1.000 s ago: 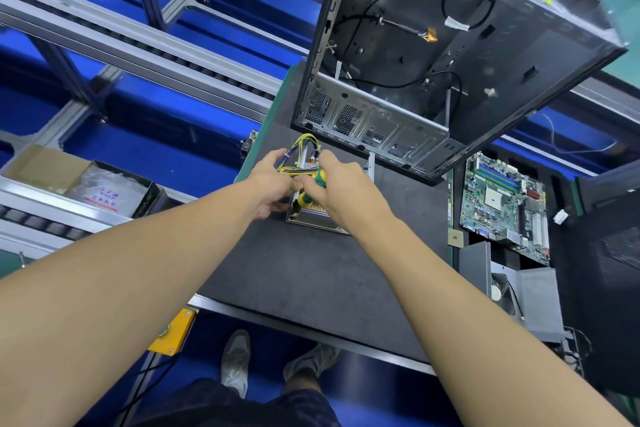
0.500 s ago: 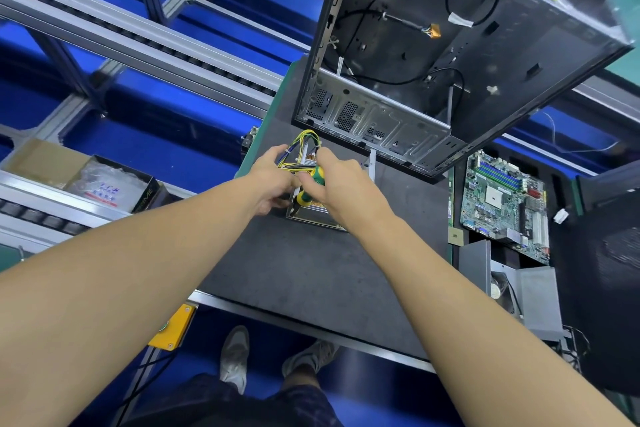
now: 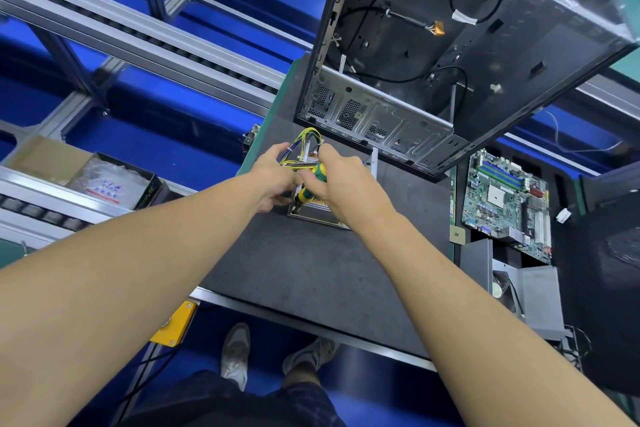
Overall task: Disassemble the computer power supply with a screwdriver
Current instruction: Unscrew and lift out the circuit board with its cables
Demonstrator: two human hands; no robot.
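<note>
The power supply (image 3: pixel 317 213) is a small metal box on the dark work mat (image 3: pixel 311 263), mostly hidden under both hands. A bundle of yellow, black and blue wires (image 3: pixel 304 139) loops up from its far side. My left hand (image 3: pixel 275 177) grips the box's left edge and the wires near it. My right hand (image 3: pixel 343 180) is closed around a screwdriver with a green and yellow handle (image 3: pixel 311 184), which points down at the box's left side. Its tip is hidden.
An open, emptied computer case (image 3: pixel 450 55) stands tilted just behind the power supply. A green motherboard (image 3: pixel 505 201) and grey metal parts (image 3: pixel 533 302) lie to the right. A conveyor rail (image 3: pixel 138 35) and a cardboard box (image 3: pixel 83 177) with a plastic bag are on the left.
Both hands stay on the power supply. The right hand with the screwdriver has shifted slightly; the view has drifted a little.
</note>
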